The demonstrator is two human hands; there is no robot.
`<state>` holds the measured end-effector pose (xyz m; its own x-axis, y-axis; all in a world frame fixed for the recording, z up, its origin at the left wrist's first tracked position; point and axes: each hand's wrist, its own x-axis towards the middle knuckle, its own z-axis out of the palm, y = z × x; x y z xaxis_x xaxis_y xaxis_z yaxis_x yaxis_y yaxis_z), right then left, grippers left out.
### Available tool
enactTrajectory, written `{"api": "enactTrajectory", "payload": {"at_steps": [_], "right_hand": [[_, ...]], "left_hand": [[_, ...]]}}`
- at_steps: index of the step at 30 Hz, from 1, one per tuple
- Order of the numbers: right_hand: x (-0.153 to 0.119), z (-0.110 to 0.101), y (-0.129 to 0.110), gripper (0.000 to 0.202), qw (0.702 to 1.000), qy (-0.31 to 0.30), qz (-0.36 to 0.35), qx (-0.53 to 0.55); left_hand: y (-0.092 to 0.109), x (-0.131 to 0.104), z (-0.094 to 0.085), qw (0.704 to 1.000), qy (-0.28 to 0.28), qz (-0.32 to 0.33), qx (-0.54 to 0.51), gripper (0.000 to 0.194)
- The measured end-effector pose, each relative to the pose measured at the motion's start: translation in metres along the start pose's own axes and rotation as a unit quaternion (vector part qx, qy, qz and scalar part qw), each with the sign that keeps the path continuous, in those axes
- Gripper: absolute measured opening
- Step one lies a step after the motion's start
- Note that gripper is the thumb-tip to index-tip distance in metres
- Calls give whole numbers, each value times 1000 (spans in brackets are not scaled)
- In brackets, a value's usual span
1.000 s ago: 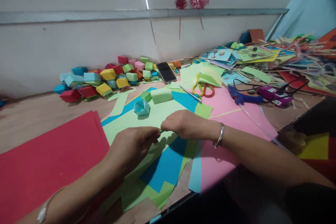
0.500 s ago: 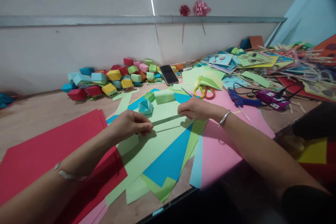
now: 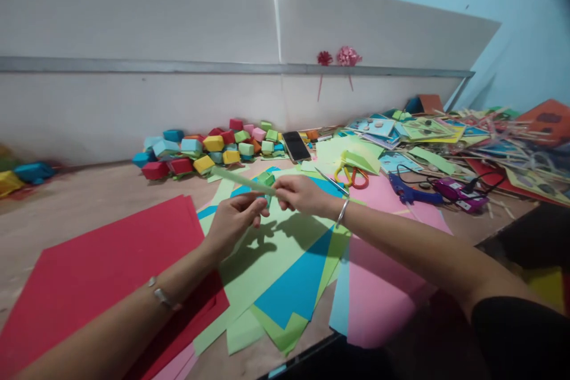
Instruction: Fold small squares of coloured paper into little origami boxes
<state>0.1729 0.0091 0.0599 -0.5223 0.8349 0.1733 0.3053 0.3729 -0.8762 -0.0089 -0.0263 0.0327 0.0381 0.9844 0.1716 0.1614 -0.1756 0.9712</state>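
A narrow light green paper strip [image 3: 240, 180] is raised above the paper sheets, slanting up to the left. My right hand [image 3: 298, 195] pinches its right end. My left hand [image 3: 236, 219] is just below the strip, thumb and fingers curved and apart, with nothing visible between them. Under both hands lie light green sheets [image 3: 253, 279] fanned over a blue sheet [image 3: 298, 285]. A small green folded paper box [image 3: 266, 179] shows behind the strip; the things near it are mostly hidden by my hands.
Red sheets [image 3: 111, 273] lie at left, pink sheets [image 3: 383, 291] at right. Behind are folded paper boxes [image 3: 191, 147], a phone [image 3: 296, 146] and scissors [image 3: 351, 177]. A blue glue gun [image 3: 414, 191] and a purple device with a cable [image 3: 463, 193] sit at right.
My left hand has let go of the strip's left end, and the strip has been lifted and tilted. My hands are closer together. The camera view has tipped upward.
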Motion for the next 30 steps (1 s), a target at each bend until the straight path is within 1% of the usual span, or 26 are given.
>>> {"api": "enactTrajectory", "payload": {"at_steps": [3,5,7,9,11,14,16,19,22,24,26,30], "right_hand": [[5,20,5,13,1000,1,0,-22],[5,27,11,18,999,7,0,-37],[4,30,18,21,999,26,-14,-40],[2,32,24,18,999,33,-33,-9],[0,34,26,12,998,28,-42,40],[-3,38,26,10,995,23,-52,77],[-6,40,24,11,995,25,-67,64],[-13,42,20,11,995,43,-93,17],[-19,45,15,8,992,53,-115,-12],[-21,47,12,8,991,58,-116,-5],[-22,48,10,7,993,56,-107,18],[-22,50,10,7,992,44,-96,72]], "left_hand": [[-10,1,-3,999,39,6,10,41],[-14,4,-5,998,53,-2,-19,42],[-15,6,-4,996,60,-26,-64,41],[-14,6,-2,991,55,-61,-102,42],[-13,6,0,987,42,-94,-121,46],[-12,5,-1,983,27,-118,-137,53],[-10,5,-3,982,31,-111,-150,52],[-5,6,-6,981,54,-89,-161,43],[0,9,-9,983,56,-80,-153,44],[2,11,-12,984,47,-83,-149,45],[1,15,-17,983,53,-86,-152,44],[-2,28,-29,976,100,-59,-186,39]]}}
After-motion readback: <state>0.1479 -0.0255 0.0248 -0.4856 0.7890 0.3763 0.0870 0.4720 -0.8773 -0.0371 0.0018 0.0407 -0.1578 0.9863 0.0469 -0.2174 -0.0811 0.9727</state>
